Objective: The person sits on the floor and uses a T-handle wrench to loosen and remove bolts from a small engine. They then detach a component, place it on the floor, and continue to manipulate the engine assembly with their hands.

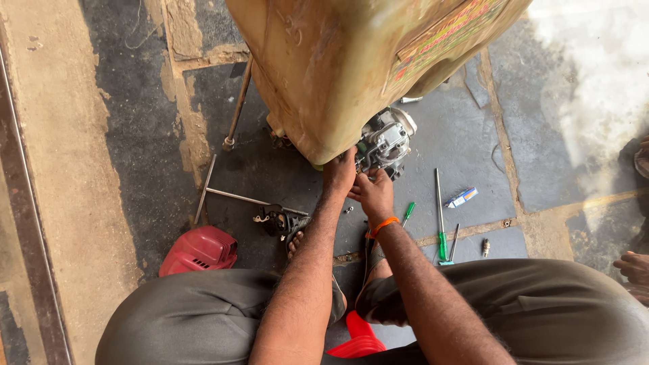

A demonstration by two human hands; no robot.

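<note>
A large dirty yellowish tank (338, 61) stands in front of me with a small grey engine (385, 140) fixed at its lower edge. My left hand (339, 172) reaches up to the bottom of the tank beside the engine, fingers pressed against it. My right hand (372, 192), with an orange band on the wrist, is just below the engine, fingers curled close to the left hand. Whether either hand holds a small part cannot be seen.
A red plastic cover (199, 250) lies at the left by a metal T-handle tool (233, 196). Green-handled screwdrivers (441, 223) (407, 213), a small blue-and-white box (463, 197) and a spark plug (485, 247) lie on the stone floor at the right. Another person's foot (632, 267) shows at the right edge.
</note>
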